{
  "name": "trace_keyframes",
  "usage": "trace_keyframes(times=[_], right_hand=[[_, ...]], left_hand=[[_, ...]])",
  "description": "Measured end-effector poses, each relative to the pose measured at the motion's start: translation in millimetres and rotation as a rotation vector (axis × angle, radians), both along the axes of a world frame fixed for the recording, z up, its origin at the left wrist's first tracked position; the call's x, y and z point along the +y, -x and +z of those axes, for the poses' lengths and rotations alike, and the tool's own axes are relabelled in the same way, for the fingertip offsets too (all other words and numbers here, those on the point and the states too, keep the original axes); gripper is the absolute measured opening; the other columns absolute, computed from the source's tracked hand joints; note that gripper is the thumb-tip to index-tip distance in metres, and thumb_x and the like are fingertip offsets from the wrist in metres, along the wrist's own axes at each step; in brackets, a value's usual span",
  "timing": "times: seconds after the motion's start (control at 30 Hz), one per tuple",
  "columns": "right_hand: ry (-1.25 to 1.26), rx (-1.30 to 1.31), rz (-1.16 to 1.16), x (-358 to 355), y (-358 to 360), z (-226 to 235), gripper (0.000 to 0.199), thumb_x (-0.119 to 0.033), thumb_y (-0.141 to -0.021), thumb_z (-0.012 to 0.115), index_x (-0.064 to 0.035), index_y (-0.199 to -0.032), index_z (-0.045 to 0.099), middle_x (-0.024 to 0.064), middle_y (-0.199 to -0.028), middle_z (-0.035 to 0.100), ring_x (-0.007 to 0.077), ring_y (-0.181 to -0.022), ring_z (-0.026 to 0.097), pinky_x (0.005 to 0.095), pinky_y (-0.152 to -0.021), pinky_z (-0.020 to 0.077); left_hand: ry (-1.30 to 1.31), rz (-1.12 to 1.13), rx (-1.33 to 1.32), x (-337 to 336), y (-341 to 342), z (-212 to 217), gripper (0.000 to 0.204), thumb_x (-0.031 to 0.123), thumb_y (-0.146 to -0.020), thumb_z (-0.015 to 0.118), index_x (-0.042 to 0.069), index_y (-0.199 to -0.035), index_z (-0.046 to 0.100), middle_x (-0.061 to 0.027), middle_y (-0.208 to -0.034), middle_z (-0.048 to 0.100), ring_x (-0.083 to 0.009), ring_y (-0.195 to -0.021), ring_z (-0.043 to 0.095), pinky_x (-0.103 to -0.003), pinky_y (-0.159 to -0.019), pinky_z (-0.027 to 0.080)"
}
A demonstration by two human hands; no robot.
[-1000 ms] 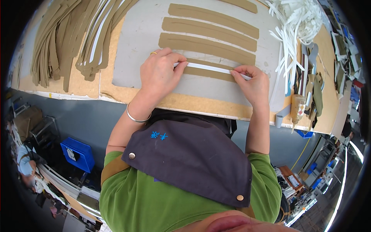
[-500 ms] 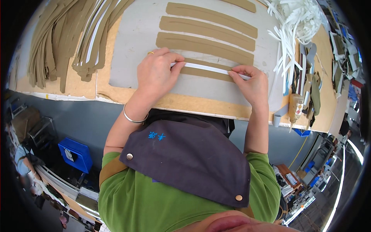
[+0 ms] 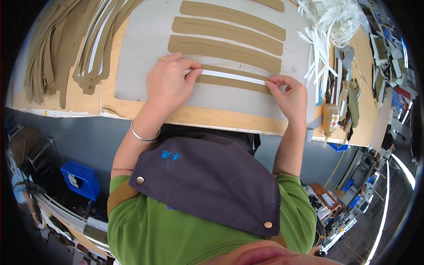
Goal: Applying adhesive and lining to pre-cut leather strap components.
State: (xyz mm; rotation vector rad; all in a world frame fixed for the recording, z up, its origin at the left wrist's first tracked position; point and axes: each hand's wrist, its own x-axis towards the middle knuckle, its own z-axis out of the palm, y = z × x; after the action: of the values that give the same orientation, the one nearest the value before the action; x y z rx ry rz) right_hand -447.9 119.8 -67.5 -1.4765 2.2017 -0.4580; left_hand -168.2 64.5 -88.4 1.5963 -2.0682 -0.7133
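Observation:
Both hands hold a narrow white strip [image 3: 234, 77] along the middle of a brown strip [image 3: 225, 86], the nearest one on the grey mat [image 3: 132, 79]. My left hand [image 3: 171, 84] pinches the white strip near its left end between thumb and fingers. At the right end, the thumb and fingertips of my right hand [image 3: 290, 96] close on the white strip's tip. The brown strip's two ends are partly covered by my hands. Beyond it, several more brown strips [image 3: 223, 52] lie in parallel rows.
Bundles of long brown strips [image 3: 48, 57] hang over the table at left, with a second bundle [image 3: 92, 66] beside them. A heap of white strips [image 3: 331, 22] lies at far right. Near the right edge sits a squeeze bottle [image 3: 330, 118] by dark and olive scraps [image 3: 353, 101].
My right hand has slid right along the white strip to its tip, which earlier stuck out past the thumb. My left hand keeps its pinch. The whole view has shifted slightly.

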Motion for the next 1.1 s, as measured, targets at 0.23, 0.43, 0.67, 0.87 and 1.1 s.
trace_keyframes(times=[0.23,0.43,0.67,0.87,1.1], right_hand=[[0.003,-0.04,-0.008,2,7,-4,0.012,-0.02,-0.077,0.077,-0.0117,-0.086,0.076,-0.0006,-0.075,0.071,0.0125,-0.061,0.06,0.0282,-0.057,0.0451],[0.073,0.061,0.051,-1,-6,5,0.014,-0.013,-0.076,0.076,-0.011,-0.09,0.074,0.002,-0.077,0.066,0.0173,-0.067,0.062,0.0299,-0.061,0.0472],[0.468,-0.107,0.447,-16,-79,-19,0.015,-0.004,-0.079,0.073,-0.012,-0.093,0.073,0.0038,-0.085,0.062,0.0227,-0.079,0.062,0.0346,-0.068,0.0512],[0.404,-0.053,0.456,-18,-85,-27,0.015,-0.006,-0.08,0.072,-0.0135,-0.093,0.073,0.0028,-0.088,0.063,0.0227,-0.08,0.063,0.0342,-0.067,0.0509],[0.457,-0.006,0.533,-17,-91,-23,0.02,-0.007,-0.08,0.072,-0.0137,-0.098,0.072,0.0042,-0.097,0.06,0.0236,-0.081,0.057,0.0357,-0.07,0.0494]], left_hand=[[-0.015,0.001,0.005,-1,1,2,0.007,0.015,-0.08,0.075,0.01,-0.084,0.075,-0.0034,-0.08,0.065,-0.0234,-0.073,0.062,-0.034,-0.063,0.049],[0.02,-0.008,0.006,-1,-2,-2,0.007,0.015,-0.079,0.075,0.01,-0.084,0.075,-0.0033,-0.077,0.065,-0.0226,-0.071,0.062,-0.034,-0.062,0.049],[-0.009,-0.011,0.014,-3,0,-1,0.008,0.016,-0.079,0.074,0.01,-0.085,0.076,-0.0037,-0.076,0.065,-0.0221,-0.07,0.063,-0.034,-0.062,0.05],[-0.01,-0.04,0.001,-2,-3,0,0.011,0.017,-0.078,0.075,0.011,-0.088,0.075,-0.0042,-0.08,0.064,-0.0231,-0.072,0.063,-0.035,-0.062,0.049],[0.274,0.028,-0.03,18,-34,5,0.027,0.013,-0.074,0.077,0.014,-0.1,0.071,-0.0019,-0.101,0.061,-0.0243,-0.095,0.056,-0.037,-0.078,0.045]])
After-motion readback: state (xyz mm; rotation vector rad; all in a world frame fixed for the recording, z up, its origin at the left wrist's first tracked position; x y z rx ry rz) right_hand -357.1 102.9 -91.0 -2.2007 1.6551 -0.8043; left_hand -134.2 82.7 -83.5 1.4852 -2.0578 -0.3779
